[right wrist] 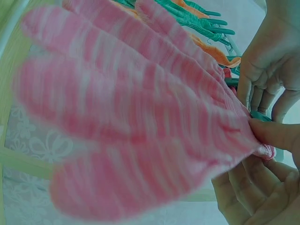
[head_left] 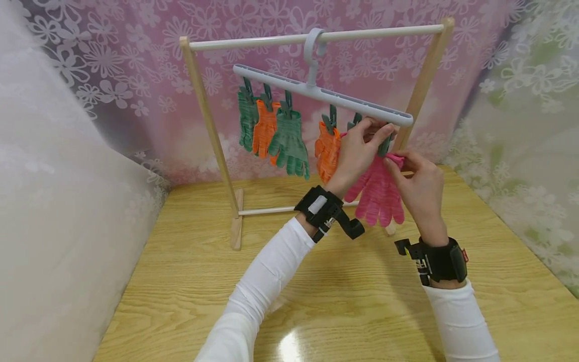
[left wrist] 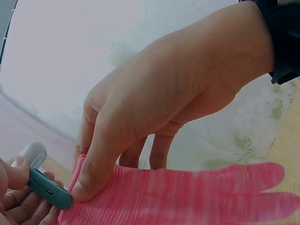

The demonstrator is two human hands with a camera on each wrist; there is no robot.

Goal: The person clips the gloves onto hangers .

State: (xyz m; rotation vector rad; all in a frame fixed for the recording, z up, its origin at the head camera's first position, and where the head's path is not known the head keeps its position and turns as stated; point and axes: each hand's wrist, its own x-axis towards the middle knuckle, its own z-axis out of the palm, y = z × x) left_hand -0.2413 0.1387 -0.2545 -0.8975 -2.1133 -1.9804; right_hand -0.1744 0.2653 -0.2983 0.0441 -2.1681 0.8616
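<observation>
In the head view my left hand [head_left: 357,156] pinches a dark green clip [head_left: 385,146] below the right end of the grey hanger [head_left: 362,105]. Close beside it, my right hand [head_left: 424,186] pinches the cuff of a pink knitted glove [head_left: 377,193] between thumb and fingers; the glove's fingers hang downward. The left wrist view has the clip [left wrist: 49,188] with its tip at the cuff edge; whether it grips the cuff I cannot tell. Across the right wrist view the pink glove [right wrist: 136,112] spreads widely. Something else pink shows partly behind my left hand.
Green and orange gloves hang from clips along the hanger, including a green glove [head_left: 289,141] and an orange glove [head_left: 326,151]. The tilted hanger hooks over a white rod [head_left: 253,41] on a wooden stand [head_left: 205,110]. Below is a wood-grain table [head_left: 190,291]; patterned curtains surround it.
</observation>
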